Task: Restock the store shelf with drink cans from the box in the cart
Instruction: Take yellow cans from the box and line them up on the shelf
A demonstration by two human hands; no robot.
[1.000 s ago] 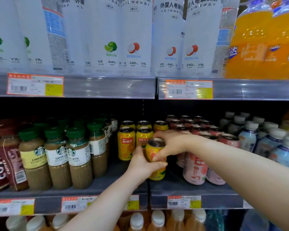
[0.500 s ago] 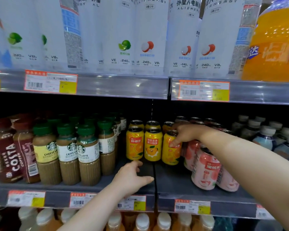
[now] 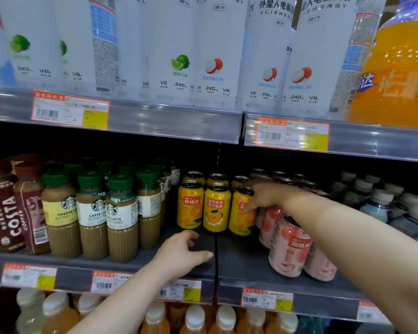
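Right hand (image 3: 263, 197) curls round the upright yellow-orange metal drink can (image 3: 239, 222) from its 3 o'clock on the grey store shelf (image 3: 241, 263); left hand (image 3: 181, 254), loose and empty, hovers at its 7 o'clock.

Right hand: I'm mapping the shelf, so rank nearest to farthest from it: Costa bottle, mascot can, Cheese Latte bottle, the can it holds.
1. Held can, in the right hand.
2. Mascot can, next left.
3. Cheese Latte bottle, further left.
4. Costa bottle, far left.
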